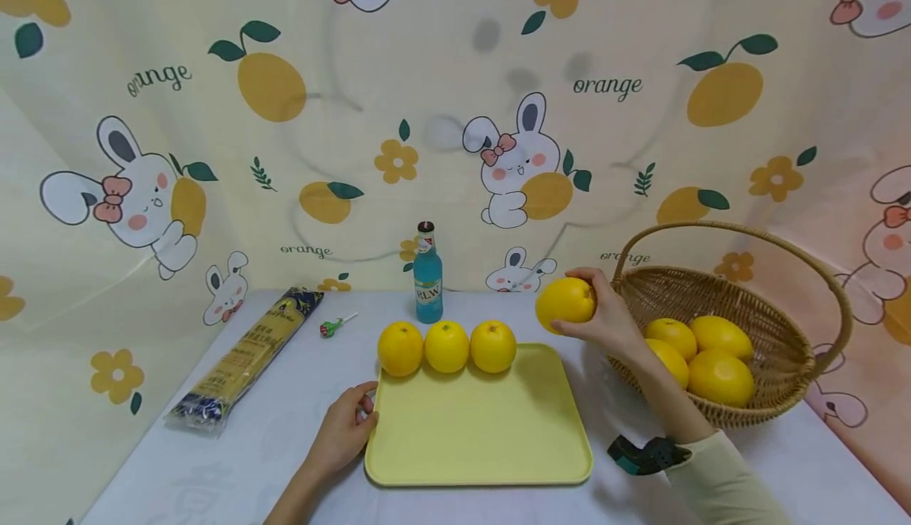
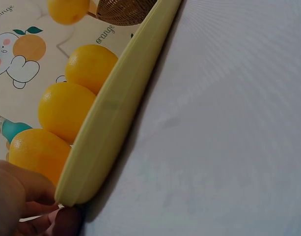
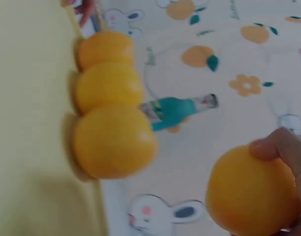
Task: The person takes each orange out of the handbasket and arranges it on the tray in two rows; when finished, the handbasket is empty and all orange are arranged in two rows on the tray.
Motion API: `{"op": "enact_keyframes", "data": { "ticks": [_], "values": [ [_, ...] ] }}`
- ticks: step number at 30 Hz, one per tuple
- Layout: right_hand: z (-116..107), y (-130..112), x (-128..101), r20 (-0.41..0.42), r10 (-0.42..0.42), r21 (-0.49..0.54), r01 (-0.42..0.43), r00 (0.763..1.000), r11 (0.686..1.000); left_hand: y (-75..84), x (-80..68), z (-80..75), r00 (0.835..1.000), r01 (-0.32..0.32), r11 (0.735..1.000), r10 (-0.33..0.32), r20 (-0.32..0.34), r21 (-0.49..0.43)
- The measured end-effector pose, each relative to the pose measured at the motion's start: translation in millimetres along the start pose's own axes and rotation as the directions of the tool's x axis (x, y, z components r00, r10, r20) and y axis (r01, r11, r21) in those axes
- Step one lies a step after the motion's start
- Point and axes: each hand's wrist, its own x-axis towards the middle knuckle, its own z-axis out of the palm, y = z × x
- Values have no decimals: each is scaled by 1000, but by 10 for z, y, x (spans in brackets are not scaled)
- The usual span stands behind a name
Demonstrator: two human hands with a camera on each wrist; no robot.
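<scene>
My right hand (image 1: 605, 315) grips an orange (image 1: 567, 304) in the air, above and behind the tray's far right corner. The same orange (image 3: 253, 191) shows large in the right wrist view, with the thumb across it. Three more oranges (image 1: 447, 346) sit in a row along the far edge of the yellow tray (image 1: 477, 430), starting at its left corner. My left hand (image 1: 345, 426) holds the tray's left rim, its fingers curled at the edge; in the left wrist view the fingers (image 2: 37, 189) pinch the tray's rim.
To the right stands a wicker basket (image 1: 776, 351) with several oranges (image 1: 720, 378) and a tall handle. A blue bottle (image 1: 429, 280) stands behind the tray. Farther left lie a wrapped lollipop (image 1: 329, 328) and a long golden packet (image 1: 249, 359). A printed cloth hangs behind the table.
</scene>
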Motion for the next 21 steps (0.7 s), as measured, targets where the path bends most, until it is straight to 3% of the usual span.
{"op": "enact_keyframes", "data": {
  "ticks": [6, 12, 17, 21],
  "values": [
    [287, 149, -40, -40, -41, 13, 41, 998, 999, -3, -8, 1, 1000, -4, 1000, 4, 2, -10],
    [450, 272, -83, -63, -18, -25, 16, 998, 1000, -4, -12, 3, 1000, -16, 1000, 16, 6, -19],
    [539, 386, -108, -68, -20, 5, 21, 997, 1000, -1, -8, -1, 1000, -29, 999, 29, -9, -20],
    [590, 475, -134, -43, 32, 38, -30, 999, 999, -3, -7, -7, 998, -57, 998, 57, -28, -10]
  ]
}}
